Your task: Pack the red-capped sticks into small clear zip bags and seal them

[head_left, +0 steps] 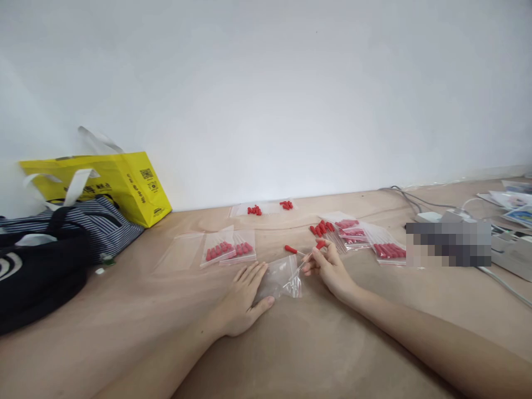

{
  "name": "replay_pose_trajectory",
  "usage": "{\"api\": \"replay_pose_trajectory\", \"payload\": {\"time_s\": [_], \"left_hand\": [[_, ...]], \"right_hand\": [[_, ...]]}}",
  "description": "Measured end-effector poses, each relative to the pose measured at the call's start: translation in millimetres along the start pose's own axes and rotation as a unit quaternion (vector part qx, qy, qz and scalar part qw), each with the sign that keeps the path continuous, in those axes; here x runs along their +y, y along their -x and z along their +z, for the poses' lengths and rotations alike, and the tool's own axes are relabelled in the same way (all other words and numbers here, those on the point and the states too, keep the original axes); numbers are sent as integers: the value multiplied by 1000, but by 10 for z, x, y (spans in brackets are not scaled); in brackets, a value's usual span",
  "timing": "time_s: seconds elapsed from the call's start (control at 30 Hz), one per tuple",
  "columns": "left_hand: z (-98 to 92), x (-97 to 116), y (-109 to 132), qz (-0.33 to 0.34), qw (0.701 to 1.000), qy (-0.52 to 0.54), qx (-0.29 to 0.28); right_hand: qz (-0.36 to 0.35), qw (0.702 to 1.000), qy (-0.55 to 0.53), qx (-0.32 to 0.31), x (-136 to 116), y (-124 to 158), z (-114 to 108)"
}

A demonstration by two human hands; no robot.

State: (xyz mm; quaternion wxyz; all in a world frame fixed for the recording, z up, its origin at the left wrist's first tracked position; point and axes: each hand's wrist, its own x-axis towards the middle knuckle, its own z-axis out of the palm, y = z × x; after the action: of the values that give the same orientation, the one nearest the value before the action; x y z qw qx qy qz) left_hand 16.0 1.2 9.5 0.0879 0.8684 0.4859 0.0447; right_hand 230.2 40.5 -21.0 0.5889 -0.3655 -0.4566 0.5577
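My left hand (245,299) lies with its fingers stretched out and thumb apart, pressing the edge of a clear zip bag (274,280) against the table. In the fingers of my right hand (330,269) is a dropper with a red rubber bulb (320,244). Its thin clear tube points down and left, with the tip at the bag's mouth; I cannot tell how far inside it is. Another red-bulbed dropper (290,249) rests just beyond the bag. Loose droppers (322,228) lie in a bunch behind my right hand.
Bags filled with red-bulbed droppers lie left (219,251) and right (388,249). More droppers (254,210) lie near the wall. A yellow bag (137,188), striped bag (112,224) and black bag (45,277) stand at left. Cables (405,197) and a power strip (511,255) occupy the right.
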Motion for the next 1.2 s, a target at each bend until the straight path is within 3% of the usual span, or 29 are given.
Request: {"api": "replay_pose_trajectory", "payload": {"time_s": [0.2,0.3,0.43,0.53,0.63,0.8,0.9,0.97,1.03,1.1,1.2], "left_hand": [[-1,-4,-2,1,1000,-4,8],[-6,0,0,0,1000,-6,6],[11,-14,-4,3,1000,-1,8],[23,-31,-6,7,1000,4,13],[24,-51,0,21,1000,14,18],[22,-80,13,38,999,27,23],[25,-81,8,37,999,22,20],[21,-74,0,36,999,17,15],[11,-62,-5,34,999,15,11],[0,-52,-6,31,999,16,10],[-10,-44,0,28,999,19,11]], "right_hand": [[41,998,0,-37,-27,95,60],[55,991,73,-100,-58,124,51],[82,958,184,-204,-82,122,25],[46,949,180,-256,-54,88,10],[27,950,179,-253,14,28,0],[0,934,265,-238,41,-41,23],[-80,907,312,-272,-26,-43,40],[-94,886,334,-308,-73,-68,26],[-73,884,365,-282,-114,-136,-13],[-66,884,421,-192,-155,-242,-68],[-87,848,511,-109,-210,-409,-139]]}}
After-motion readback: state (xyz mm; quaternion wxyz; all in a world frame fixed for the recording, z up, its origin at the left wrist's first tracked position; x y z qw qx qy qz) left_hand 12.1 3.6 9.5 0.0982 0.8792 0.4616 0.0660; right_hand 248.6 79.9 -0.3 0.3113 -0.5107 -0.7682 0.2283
